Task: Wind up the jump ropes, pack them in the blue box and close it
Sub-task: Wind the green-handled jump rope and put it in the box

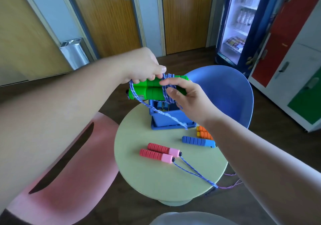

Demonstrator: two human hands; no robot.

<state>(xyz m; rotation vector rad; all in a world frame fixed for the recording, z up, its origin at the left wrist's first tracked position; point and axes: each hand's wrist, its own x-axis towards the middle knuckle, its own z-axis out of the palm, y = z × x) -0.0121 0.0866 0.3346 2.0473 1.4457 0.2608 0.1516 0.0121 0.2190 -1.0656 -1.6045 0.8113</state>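
Both hands are raised above the blue box [171, 118], which stands open on its lid on the round table [156, 172]. My left hand [142, 64] grips the two green handles [152, 90] of a jump rope from above. My right hand [184, 96] holds the handles' right end, with loops of blue-and-white rope [166, 89] wound round them; a loose strand hangs down across the box. On the table lie a red-and-pink jump rope [160, 152], a blue handle [198, 141] and orange handles [204, 132]. Another rope shows inside the box.
A blue chair [224, 92] stands behind the table and a pink chair [73, 164] to its left. The pink rope's cord [196, 173] trails off the table's right edge. Wooden doors, a drinks fridge [243, 21] and coloured lockers line the room.
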